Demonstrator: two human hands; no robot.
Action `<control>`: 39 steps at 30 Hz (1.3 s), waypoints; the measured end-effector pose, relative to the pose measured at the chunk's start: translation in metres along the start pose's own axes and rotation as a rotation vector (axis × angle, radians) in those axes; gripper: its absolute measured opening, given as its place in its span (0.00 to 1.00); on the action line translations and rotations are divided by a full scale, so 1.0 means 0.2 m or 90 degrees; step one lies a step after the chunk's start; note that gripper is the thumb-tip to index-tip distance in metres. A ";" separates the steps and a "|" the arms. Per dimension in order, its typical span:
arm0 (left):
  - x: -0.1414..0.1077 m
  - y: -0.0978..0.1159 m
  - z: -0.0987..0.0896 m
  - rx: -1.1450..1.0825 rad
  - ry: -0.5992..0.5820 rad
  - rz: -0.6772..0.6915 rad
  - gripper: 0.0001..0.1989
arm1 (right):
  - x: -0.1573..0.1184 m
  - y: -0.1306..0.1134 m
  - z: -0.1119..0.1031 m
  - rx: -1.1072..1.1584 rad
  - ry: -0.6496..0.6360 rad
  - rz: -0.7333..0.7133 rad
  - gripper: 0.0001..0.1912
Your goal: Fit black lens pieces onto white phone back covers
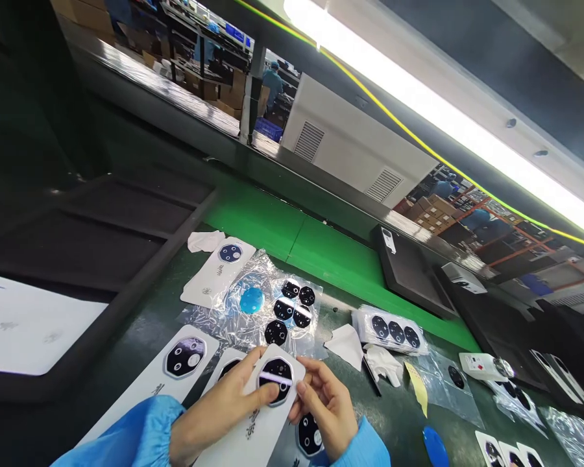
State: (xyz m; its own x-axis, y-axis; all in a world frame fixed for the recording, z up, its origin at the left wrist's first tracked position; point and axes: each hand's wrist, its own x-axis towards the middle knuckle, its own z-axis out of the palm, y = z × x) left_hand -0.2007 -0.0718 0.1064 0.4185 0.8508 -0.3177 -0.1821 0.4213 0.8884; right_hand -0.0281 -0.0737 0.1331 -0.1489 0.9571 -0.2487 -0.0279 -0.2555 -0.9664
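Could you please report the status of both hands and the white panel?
Left hand holding white panel, thumb on black disc. Right hand pinching panel's edge. Another panel close by, left.

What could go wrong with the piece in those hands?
The left hand has its thumb on the glossy black disc of the white panel, so it might smudge it. The right hand is only at the panel's edge, so the panel could slip if the left let go. Other panels lie close by; a bump might scuff them.
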 end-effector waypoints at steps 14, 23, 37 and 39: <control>-0.02 0.05 0.01 -0.092 -0.078 -0.076 0.34 | -0.01 0.01 0.02 0.061 0.033 0.011 0.26; -0.03 0.04 -0.01 -0.065 -0.062 -0.090 0.30 | 0.03 0.07 -0.02 0.064 0.031 0.025 0.27; 0.00 -0.05 0.00 0.170 0.035 -0.030 0.40 | 0.01 0.16 0.02 0.051 0.044 0.026 0.24; 0.00 -0.07 0.00 0.202 0.052 -0.025 0.41 | 0.01 0.18 0.03 0.033 0.060 0.023 0.25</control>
State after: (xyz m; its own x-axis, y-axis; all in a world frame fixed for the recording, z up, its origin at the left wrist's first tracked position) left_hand -0.1978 -0.0766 0.0944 0.3446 0.8639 -0.3672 0.1244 0.3457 0.9301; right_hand -0.0360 -0.0821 0.0991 -0.0566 0.9550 -0.2912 -0.0759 -0.2949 -0.9525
